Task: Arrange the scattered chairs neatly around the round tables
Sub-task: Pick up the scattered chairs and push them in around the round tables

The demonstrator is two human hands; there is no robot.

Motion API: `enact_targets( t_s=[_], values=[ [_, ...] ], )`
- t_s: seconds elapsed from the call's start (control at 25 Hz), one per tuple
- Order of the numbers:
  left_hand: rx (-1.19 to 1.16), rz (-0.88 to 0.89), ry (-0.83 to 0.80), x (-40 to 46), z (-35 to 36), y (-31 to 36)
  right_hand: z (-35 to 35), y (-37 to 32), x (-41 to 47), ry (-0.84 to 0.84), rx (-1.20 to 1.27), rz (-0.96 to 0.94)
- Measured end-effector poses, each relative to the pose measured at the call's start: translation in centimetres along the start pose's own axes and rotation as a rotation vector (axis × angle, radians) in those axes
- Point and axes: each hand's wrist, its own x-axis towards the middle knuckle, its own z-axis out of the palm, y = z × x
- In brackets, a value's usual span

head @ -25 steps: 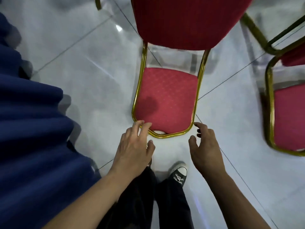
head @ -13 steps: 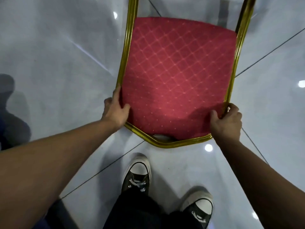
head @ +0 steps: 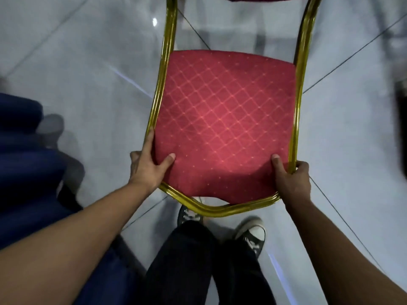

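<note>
The pale glossy floor [head: 88, 62], tiled with thin dark joints, spreads under and beyond both hands. To the outside of the left hand hangs a blue cloth [head: 24, 172] in heavy folds; whether it drapes a table cannot be told from here.

Between the two hands sits the chair [head: 224, 128], its red seat cushion patterned with a gold diamond lattice and ringed by a gold metal frame [head: 161, 84]. The frame's two side tubes run away from the hands toward a sliver of red backrest at the top edge. The seat's front edge is nearest the person, and whether the chair's legs touch the floor is hidden by the seat.

Below the hands, dark trousers [head: 198, 260] lead to two dark sneakers with white toe caps [head: 253, 234], one partly tucked beneath the front rail.

The left hand [head: 147, 168] grips the front left corner of the seat: thumb laid on the cushion, fingers wrapped outside the frame tube. The right hand [head: 290, 179] grips the front right corner the same way, thumb on the fabric, fingers curled round the gold tube.
</note>
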Motion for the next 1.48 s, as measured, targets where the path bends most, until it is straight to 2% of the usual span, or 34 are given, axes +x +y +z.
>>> enact_targets(
  t_s=[0.2, 0.32, 0.44, 0.6, 0.76, 0.92, 1.04, 1.16, 1.32, 1.48],
  values=[
    [-0.014, -0.133, 0.031, -16.6, -10.3, 7.2, -14.4, -7.4, -12.8, -0.051, -0.198, 0.045],
    [0.033, -0.154, 0.089, -25.0, -16.7, 12.6, -22.8, -12.5, -19.8, -0.088, -0.264, 0.073],
    [0.085, -0.14, 0.159, -31.4, -23.0, 17.7, -29.6, -17.5, -25.3, -0.127, -0.279, 0.096],
    [0.027, -0.113, 0.236, -36.2, -29.6, 22.8, -36.1, -23.2, -30.5, -0.222, -0.249, 0.1],
    [-0.007, -0.03, 0.263, -39.4, -33.5, 26.6, -39.2, -25.7, -33.9, -0.275, -0.153, 0.044],
    [-0.085, 0.246, 0.293, -42.0, -34.4, 28.6, -39.9, -29.0, -36.6, -0.129, -0.137, -0.132],
    [-0.002, 0.425, 0.269, -41.8, -35.2, 30.6, -40.1, -31.9, -37.8, 0.081, -0.303, -0.405],
    [0.069, 0.503, 0.301, -39.8, -36.8, 34.0, -39.6, -35.8, -38.4, 0.172, -0.464, -0.716],
    [0.145, 0.55, 0.314, -35.3, -39.7, 39.8, -38.9, -40.7, -38.1, 0.161, -0.321, -0.71],
    [0.219, 0.581, 0.238, -31.6, -42.9, 44.4, -39.5, -45.3, -35.0, 0.128, -0.339, -0.71]
  ],
)
